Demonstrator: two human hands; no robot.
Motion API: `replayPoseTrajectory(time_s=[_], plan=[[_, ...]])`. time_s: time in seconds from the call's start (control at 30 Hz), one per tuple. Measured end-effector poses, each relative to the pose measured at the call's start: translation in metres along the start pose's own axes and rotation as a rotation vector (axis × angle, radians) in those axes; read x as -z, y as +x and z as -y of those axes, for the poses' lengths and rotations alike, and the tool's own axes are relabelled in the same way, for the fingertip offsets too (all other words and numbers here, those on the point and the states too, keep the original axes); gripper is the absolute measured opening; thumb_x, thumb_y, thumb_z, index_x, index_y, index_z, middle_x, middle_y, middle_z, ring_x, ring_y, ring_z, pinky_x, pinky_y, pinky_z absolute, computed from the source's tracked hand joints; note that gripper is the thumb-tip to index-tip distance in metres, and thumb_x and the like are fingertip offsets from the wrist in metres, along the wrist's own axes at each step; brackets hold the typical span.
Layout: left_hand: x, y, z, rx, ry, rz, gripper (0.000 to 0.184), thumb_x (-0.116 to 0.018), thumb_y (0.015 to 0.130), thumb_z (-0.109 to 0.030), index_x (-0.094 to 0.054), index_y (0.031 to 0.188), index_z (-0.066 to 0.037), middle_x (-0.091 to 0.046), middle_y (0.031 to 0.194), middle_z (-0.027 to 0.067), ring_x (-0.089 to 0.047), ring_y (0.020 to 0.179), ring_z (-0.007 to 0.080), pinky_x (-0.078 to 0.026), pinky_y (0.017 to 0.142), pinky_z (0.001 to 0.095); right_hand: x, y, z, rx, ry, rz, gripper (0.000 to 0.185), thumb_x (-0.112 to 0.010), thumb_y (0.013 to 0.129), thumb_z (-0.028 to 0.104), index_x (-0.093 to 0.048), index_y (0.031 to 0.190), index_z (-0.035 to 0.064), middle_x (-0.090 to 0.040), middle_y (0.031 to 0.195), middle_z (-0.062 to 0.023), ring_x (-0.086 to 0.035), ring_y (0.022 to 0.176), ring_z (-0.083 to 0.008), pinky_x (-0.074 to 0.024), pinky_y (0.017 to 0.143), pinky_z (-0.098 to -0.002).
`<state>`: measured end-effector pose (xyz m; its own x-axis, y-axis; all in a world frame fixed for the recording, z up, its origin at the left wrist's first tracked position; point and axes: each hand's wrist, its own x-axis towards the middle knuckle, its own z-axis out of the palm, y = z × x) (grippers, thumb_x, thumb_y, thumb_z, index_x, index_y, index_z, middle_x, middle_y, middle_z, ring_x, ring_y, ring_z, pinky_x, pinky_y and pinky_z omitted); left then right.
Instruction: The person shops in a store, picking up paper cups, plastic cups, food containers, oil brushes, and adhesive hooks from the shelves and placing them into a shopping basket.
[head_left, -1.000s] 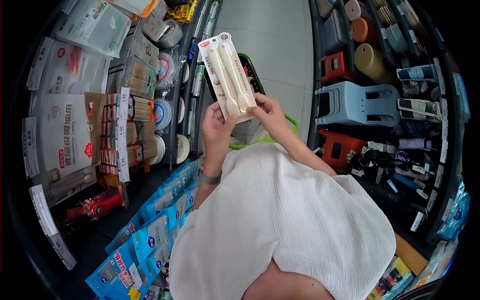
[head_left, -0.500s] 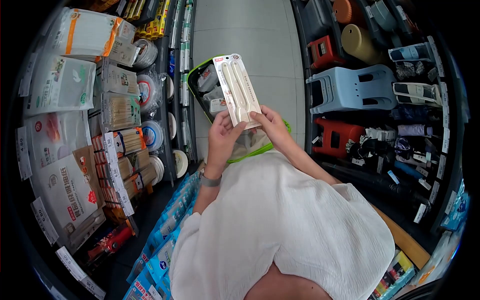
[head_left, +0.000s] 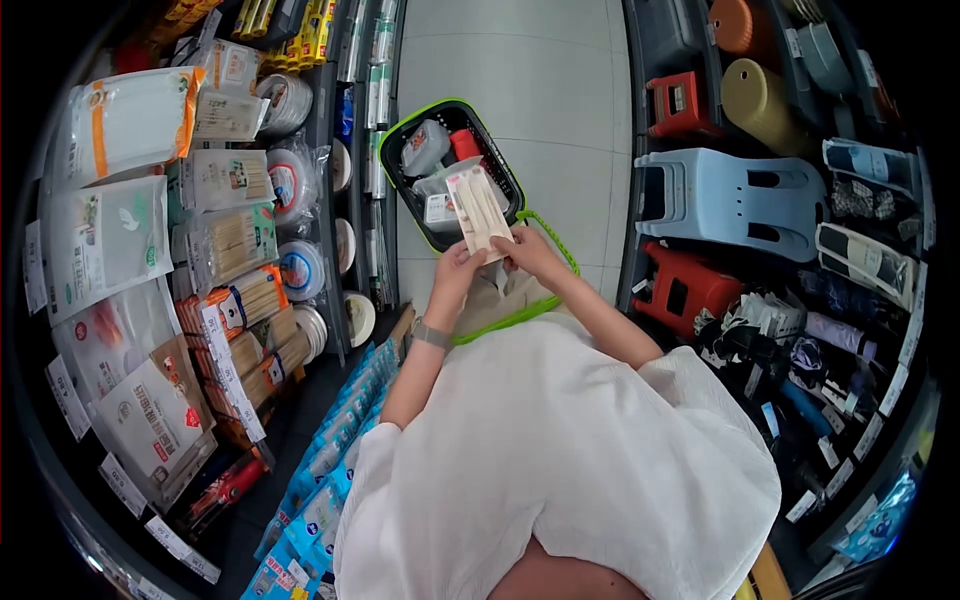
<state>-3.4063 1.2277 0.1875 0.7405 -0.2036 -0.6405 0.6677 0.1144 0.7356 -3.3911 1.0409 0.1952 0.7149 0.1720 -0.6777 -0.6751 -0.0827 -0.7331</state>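
A flat blister package (head_left: 478, 207) with two long pale items inside is held by its lower end, tilted, over a basket. My left hand (head_left: 458, 275) pinches its lower left edge, and a grey band circles that wrist. My right hand (head_left: 528, 252) grips the lower right corner. Beneath the package, the dark basket with a green rim (head_left: 455, 103) holds a clear container (head_left: 425, 147), a red item (head_left: 464, 144) and a white-labelled pack (head_left: 440, 209). A pale bag lies near the green handle, close to my body.
Shelves on the left hold bagged skewers (head_left: 240, 243), plastic-wrapped packs (head_left: 105, 240) and round plates. To the right are light blue stools (head_left: 735, 195), red stools (head_left: 690, 288) and umbrellas. Blue packets (head_left: 325, 500) hang at the lower left. Grey tiled floor (head_left: 510, 60) runs between the shelves.
The package has been lowered and tipped flatter, with both hands still on it. The basket and its contents have come more fully into view.
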Motion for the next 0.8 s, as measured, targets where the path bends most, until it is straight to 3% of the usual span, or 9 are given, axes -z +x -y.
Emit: replayPoseTrajectory(time_s=[0.03, 0.1, 0.23, 0.3, 0.43, 0.5, 0.6, 0.73, 0.8], plan=[[0.002, 0.015, 0.014, 0.135, -0.048, 0.024, 0.035, -0.064, 0.097, -0.014, -0.059, 0.129, -0.002, -0.07, 0.107, 0.0028, -0.065, 0.092, 0.0092, -0.05, 0.074, 0.0218, 0.005, 0.014, -0.013, -0.006, -0.002, 0.007, 0.03, -0.063, 0.096, 0.031, -0.064, 0.097, 0.0001, -0.064, 0.075, -0.002, -0.058, 0.062, -0.0095, -0.045, 0.055, -0.0255], [0.001, 0.038, 0.035, 0.195, -0.06, 0.031, 0.032, -0.064, 0.096, -0.016, -0.062, 0.125, -0.002, -0.071, 0.106, 0.0025, -0.065, 0.089, 0.0096, -0.049, 0.074, 0.0227, 0.012, 0.043, -0.051, -0.146, 0.041, 0.0, 0.031, -0.063, 0.095, 0.029, -0.064, 0.093, -0.0015, -0.062, 0.067, -0.0032, -0.056, 0.055, -0.0108, -0.0429, 0.051, -0.0271], [-0.01, 0.071, 0.052, 0.336, -0.134, -0.014, 0.029, -0.061, 0.097, -0.015, -0.064, 0.123, -0.003, -0.07, 0.103, 0.002, -0.064, 0.084, 0.0099, -0.049, 0.073, 0.0247, 0.022, 0.08, -0.089, -0.204, 0.096, -0.016, 0.03, -0.064, 0.094, 0.027, -0.063, 0.094, -0.0035, -0.06, 0.064, -0.004, -0.054, 0.051, -0.0123, -0.0414, 0.048, -0.0285], [-0.007, 0.095, 0.072, 0.361, -0.17, -0.04, 0.029, -0.061, 0.097, -0.014, -0.064, 0.123, -0.004, -0.07, 0.103, 0.0022, -0.064, 0.083, 0.0103, -0.049, 0.071, 0.025, 0.023, 0.093, -0.089, -0.229, 0.061, -0.112, 0.032, -0.066, 0.092, 0.025, -0.062, 0.103, -0.0053, -0.062, 0.067, -0.0066, -0.056, 0.051, -0.0134, -0.0423, 0.047, -0.0293], [-0.008, 0.14, 0.079, 0.371, -0.2, -0.132, 0.028, -0.059, 0.097, -0.012, -0.064, 0.123, -0.005, -0.07, 0.103, 0.0032, -0.064, 0.08, 0.0112, -0.05, 0.066, 0.026, 0.024, 0.178, -0.158, -0.245, -0.081, -0.164, 0.038, -0.067, 0.091, 0.023, -0.06, 0.113, -0.0064, -0.065, 0.075, -0.01, -0.059, 0.054, -0.0145, -0.0444, 0.047, -0.0305], [0.003, 0.166, 0.088, 0.365, -0.177, -0.147, 0.028, -0.06, 0.096, -0.012, -0.064, 0.123, -0.005, -0.07, 0.103, 0.0034, -0.064, 0.08, 0.0115, -0.05, 0.066, 0.0261, 0.019, 0.198, -0.162, 0.104, -0.26, -0.392, 0.042, -0.069, 0.084, 0.028, -0.064, 0.108, -0.0058, -0.07, 0.078, -0.0172, -0.069, 0.06, -0.026, -0.0543, 0.057, -0.0384], [0.008, 0.193, 0.069, 0.353, -0.155, -0.158, 0.032, -0.062, 0.096, -0.011, -0.06, 0.127, -0.006, -0.07, 0.099, 0.0022, -0.064, 0.076, 0.01, -0.047, 0.061, 0.0222, 0.025, 0.235, -0.15, -0.012, -0.274, -0.242, 0.046, -0.064, 0.093, 0.026, -0.055, 0.122, -0.0076, -0.069, 0.087, -0.015, -0.066, 0.059, -0.0179, -0.0502, 0.049, -0.0314], [0.024, 0.242, 0.074, 0.287, -0.042, -0.267, 0.033, -0.067, 0.094, -0.017, -0.06, 0.124, -0.006, -0.069, 0.099, 0.0031, -0.065, 0.08, 0.0121, -0.049, 0.061, 0.0249, 0.031, 0.247, -0.076, -0.119, -0.08, -0.117, 0.052, -0.064, 0.093, 0.03, -0.052, 0.128, -0.0074, -0.07, 0.088, -0.0165, -0.069, 0.062, -0.0191, -0.0524, 0.051, -0.0318], [0.036, 0.258, 0.091, 0.239, 0.306, -0.33, 0.042, -0.072, 0.089, -0.026, -0.06, 0.123, -0.005, -0.068, 0.097, 0.0033, -0.065, 0.08, 0.0133, -0.051, 0.063, 0.027, 0.03, 0.249, -0.065, -0.24, -0.239, -0.064, 0.058, -0.063, 0.094, 0.033, -0.047, 0.134, -0.0051, -0.07, 0.087, -0.0169, -0.068, 0.061, -0.0191, -0.0517, 0.05, -0.031]])
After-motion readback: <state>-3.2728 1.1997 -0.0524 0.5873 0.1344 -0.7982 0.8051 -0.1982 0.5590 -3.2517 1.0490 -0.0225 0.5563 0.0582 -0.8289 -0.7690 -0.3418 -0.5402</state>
